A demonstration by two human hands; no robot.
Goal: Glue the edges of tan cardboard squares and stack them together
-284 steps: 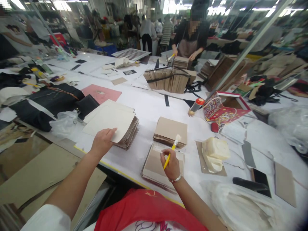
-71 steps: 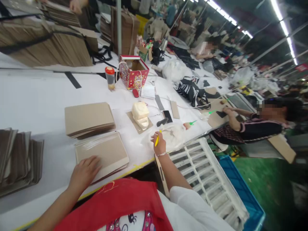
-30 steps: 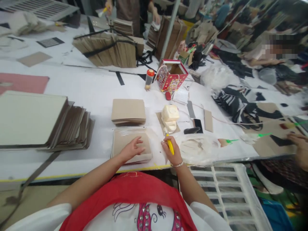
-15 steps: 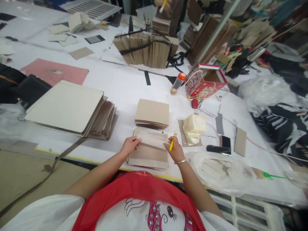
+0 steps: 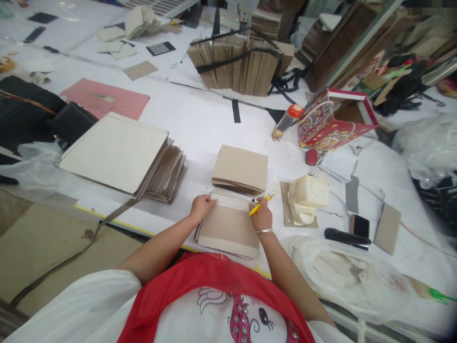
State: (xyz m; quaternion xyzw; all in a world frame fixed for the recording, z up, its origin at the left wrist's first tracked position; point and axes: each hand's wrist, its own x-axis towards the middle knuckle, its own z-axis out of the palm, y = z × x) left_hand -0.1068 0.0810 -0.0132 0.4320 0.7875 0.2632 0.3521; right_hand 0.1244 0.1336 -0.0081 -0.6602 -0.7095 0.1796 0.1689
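In front of my body lies a low stack of cardboard sheets (image 5: 228, 231), with a pale strip (image 5: 232, 202) across the far side of its top sheet. My left hand (image 5: 203, 209) is closed at the strip's left end, thumb and fingers pinched together at the edge. At the opposite end, my right hand (image 5: 262, 216) wraps round a yellow-handled brush (image 5: 259, 206), its bristles pointing away to the right. The right fingertips also touch the strip's end. Just beyond is a second small stack of cardboard (image 5: 240, 167).
Larger boards (image 5: 117, 152) are piled at left. To the right stand a cream-coloured block (image 5: 308, 193) on cardboard, a black stapler-like object (image 5: 347, 237), a phone (image 5: 360, 225) and a plastic bag (image 5: 307, 262). Farther back are a red patterned gift bag (image 5: 335, 128) and strapped cardboard (image 5: 239, 66).
The strip, held raised between both hands before, now lies flat at the top sheet's far side. The brush has tilted nearer level in my right hand. The whole view has shifted.
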